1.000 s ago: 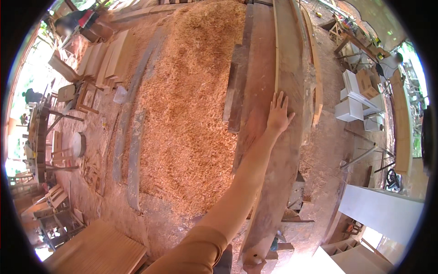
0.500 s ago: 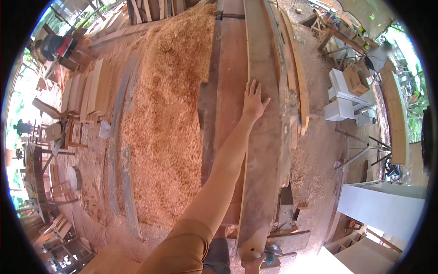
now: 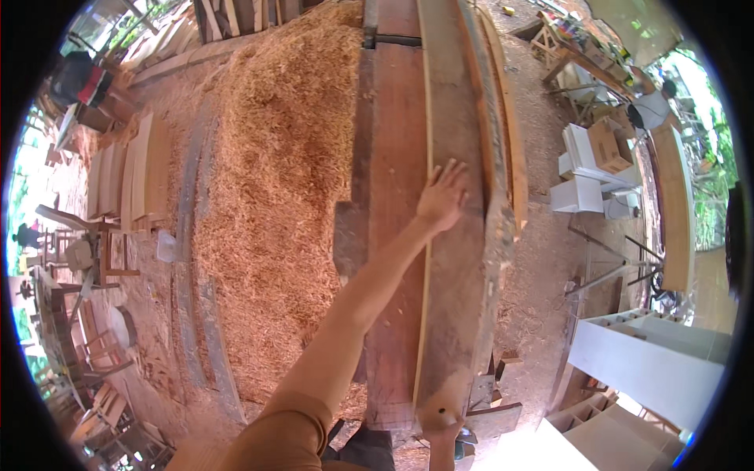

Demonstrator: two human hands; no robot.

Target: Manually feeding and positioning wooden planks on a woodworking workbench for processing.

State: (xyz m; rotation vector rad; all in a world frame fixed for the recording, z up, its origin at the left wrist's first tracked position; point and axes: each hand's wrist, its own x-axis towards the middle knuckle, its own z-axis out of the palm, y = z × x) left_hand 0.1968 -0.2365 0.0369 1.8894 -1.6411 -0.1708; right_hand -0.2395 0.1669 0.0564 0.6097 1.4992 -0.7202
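Plank [image 3: 452, 314]: long, grey-brown, mid-scene, running near to far, just right of the reddish board [image 3: 395, 157].
Left grip [image 3: 442, 202]: flat, palm down, fingers a bit spread on the plank's face, toward its left edge; wrapped round nothing.
Right grip [image 3: 440, 424]: at the plank's near end, looks in contact; from where I stand, can't tell if fingers close round it.
Slip risk: left palm only presses, so the plank could slide under it if the face is dusty.
Twist risk: pressure toward one edge might tilt the plank if its near end gets lifted.
Pinch risk: fingertips could get caught along the seam if plank and reddish board close up.
Rough-edged slab [image 3: 496, 243]: close along the right side; a sideways shove could snag its uneven edge.
Offcut board [image 3: 493, 420]: right of the right grip; might catch the plank's near end.
Shavings [image 3: 275, 157]: big heap, left; probably loose footing.
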